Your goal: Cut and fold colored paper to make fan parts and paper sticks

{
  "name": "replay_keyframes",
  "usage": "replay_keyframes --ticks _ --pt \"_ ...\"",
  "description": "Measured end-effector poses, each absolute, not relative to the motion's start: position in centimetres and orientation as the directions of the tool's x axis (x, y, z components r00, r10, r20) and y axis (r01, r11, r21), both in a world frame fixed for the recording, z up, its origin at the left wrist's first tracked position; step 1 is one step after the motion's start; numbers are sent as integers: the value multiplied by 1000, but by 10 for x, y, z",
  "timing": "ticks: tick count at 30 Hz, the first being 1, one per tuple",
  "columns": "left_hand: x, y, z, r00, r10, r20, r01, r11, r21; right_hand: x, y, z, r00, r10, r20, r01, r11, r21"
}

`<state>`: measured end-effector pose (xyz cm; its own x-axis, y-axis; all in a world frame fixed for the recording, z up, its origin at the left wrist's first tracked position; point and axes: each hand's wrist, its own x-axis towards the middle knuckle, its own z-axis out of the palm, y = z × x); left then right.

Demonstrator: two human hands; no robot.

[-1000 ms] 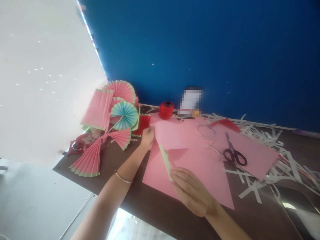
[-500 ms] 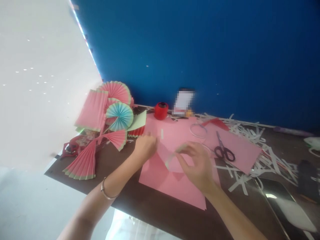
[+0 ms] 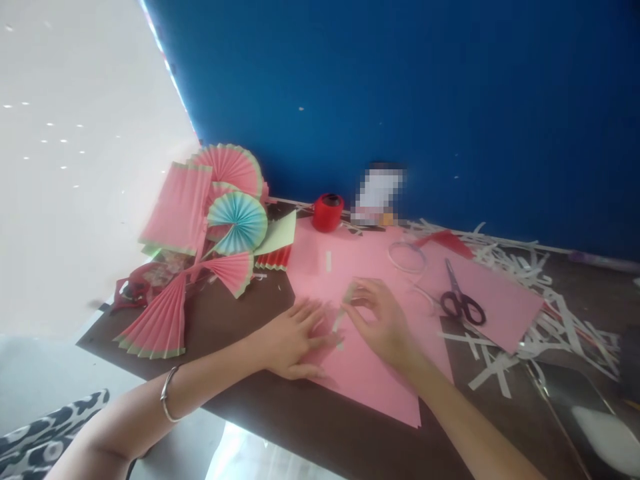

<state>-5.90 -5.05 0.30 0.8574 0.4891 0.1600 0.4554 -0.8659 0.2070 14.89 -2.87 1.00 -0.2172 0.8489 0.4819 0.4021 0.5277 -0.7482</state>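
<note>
My left hand (image 3: 297, 340) lies flat with fingers spread on a large pink paper sheet (image 3: 390, 387), near its left edge. My right hand (image 3: 383, 323) hovers over the sheet's middle, thumb and forefinger pinching a narrow pale strip (image 3: 339, 320) whose lower end hangs toward the paper. Two short whitish pieces rest on the sheet: an upper piece (image 3: 329, 261) and a lower piece (image 3: 340, 347) close to my left fingertips. Black-handled scissors (image 3: 463, 300) lie to the right, on another pink sheet (image 3: 515, 303).
Pleated pink fans with green edges (image 3: 155, 323) and a turquoise rosette (image 3: 237, 223) crowd the left. A red round object (image 3: 328, 213) stands at the back, near a pale ring (image 3: 407, 257). White paper scraps (image 3: 505, 373) and a phone-like dark slab (image 3: 575, 407) occupy the right.
My left hand has come down from a closed pose above the sheet and now lies flat with fingers spread. My right hand stays pinched, slightly further left.
</note>
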Motion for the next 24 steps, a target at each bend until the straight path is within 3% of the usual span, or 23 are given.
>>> replay_keyframes --ticks 9,17,24 --pt "-56 -42 5 886 444 135 413 -887 207 149 -11 7 -231 873 429 454 487 -746" --pt "-58 -39 2 878 458 137 402 -862 307 138 1 13 -316 854 415 497 521 -694" --pt "-59 -36 3 871 480 103 405 -821 404 132 5 10 -315 887 336 541 459 -704"
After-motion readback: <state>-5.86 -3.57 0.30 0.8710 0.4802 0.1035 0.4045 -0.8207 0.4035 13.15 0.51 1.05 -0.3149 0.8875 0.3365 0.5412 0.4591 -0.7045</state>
